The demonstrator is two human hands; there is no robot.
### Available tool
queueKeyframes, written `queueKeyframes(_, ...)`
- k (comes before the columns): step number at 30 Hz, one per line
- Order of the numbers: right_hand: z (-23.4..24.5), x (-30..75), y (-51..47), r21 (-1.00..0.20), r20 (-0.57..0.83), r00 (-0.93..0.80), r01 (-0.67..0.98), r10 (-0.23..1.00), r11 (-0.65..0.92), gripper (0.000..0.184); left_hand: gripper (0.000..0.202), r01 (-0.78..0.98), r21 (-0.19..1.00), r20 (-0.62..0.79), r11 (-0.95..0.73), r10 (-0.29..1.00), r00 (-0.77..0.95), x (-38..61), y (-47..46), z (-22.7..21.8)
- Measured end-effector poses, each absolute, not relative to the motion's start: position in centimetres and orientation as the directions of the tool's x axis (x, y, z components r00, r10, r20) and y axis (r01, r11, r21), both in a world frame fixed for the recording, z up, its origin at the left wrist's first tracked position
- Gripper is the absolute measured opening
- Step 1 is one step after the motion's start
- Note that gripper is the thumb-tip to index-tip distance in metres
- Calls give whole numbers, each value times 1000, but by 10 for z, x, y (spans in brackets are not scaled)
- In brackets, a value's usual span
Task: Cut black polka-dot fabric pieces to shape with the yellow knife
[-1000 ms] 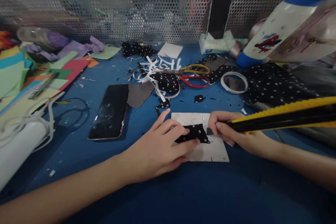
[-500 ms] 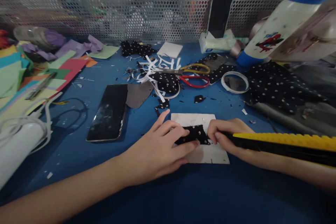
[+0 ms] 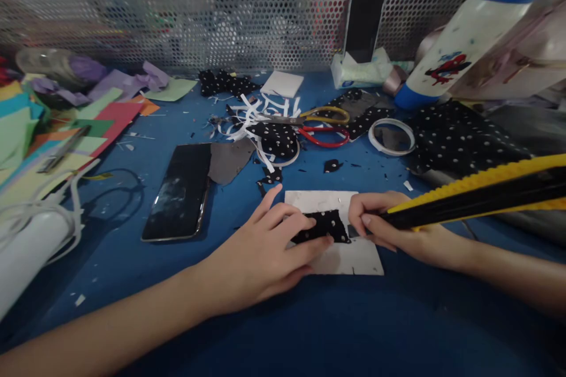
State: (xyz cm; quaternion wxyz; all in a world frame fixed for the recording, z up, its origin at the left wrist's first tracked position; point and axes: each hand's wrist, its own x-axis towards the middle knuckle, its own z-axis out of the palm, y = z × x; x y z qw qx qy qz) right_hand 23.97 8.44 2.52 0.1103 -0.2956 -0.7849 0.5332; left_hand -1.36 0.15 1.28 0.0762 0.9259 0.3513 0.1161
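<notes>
My left hand (image 3: 260,253) lies with fingers spread, its fingertips pressing a small piece of black polka-dot fabric (image 3: 333,225) flat. That fabric rests on a white rectangular card (image 3: 369,260) on the blue table. Closed round the front end of a black and yellow utility knife (image 3: 446,199) is my right hand (image 3: 384,221), at the card's right side. The knife's handle slants up to the right edge of the view. My fingers hide most of its tip, close to the fabric's right edge.
Behind my hands lie scissors (image 3: 325,134), white paper strips (image 3: 247,112) and a tape roll (image 3: 409,147). A phone (image 3: 177,194) lies at left, near coloured paper (image 3: 106,126). Another phone (image 3: 365,20) stands by a white and blue bottle (image 3: 464,35). Polka-dot cloth (image 3: 469,129) lies at right.
The knife's handle has swung upward at its far end, and my right hand has turned with it. My left hand stays on the fabric. The whole view has shifted slightly.
</notes>
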Motion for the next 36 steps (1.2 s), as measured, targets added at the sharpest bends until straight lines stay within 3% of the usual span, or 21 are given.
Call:
queueKeyframes(6, 26, 238, 85, -836, -61, -822, 352, 566, 421, 17, 38, 636, 216, 159, -741, 669, 726, -14, 2, 13)
queueKeyframes(11, 25, 238, 85, -921, -151, -807, 324, 571, 215, 20, 38, 633, 217, 166, -743, 668, 726, -14, 2, 13)
queueKeyframes(14, 25, 239, 85, -937, -158, -803, 305, 575, 169, 20, 37, 635, 214, 166, -743, 668, 726, -13, 1, 13)
queueKeyframes(25, 32, 238, 82, -842, -95, -818, 371, 568, 393, 17, 37, 637, 203, 176, -744, 668, 723, -13, 1, 12)
queueKeyframes(30, 25, 240, 84, -923, -138, -795, 320, 590, 215, 19, 39, 639, 204, 159, -742, 669, 726, -12, 1, 13)
queueKeyframes(36, 14, 242, 87, -996, -89, -716, 51, 693, -76, 24, 38, 643, 202, 159, -739, 672, 723, -12, 1, 15)
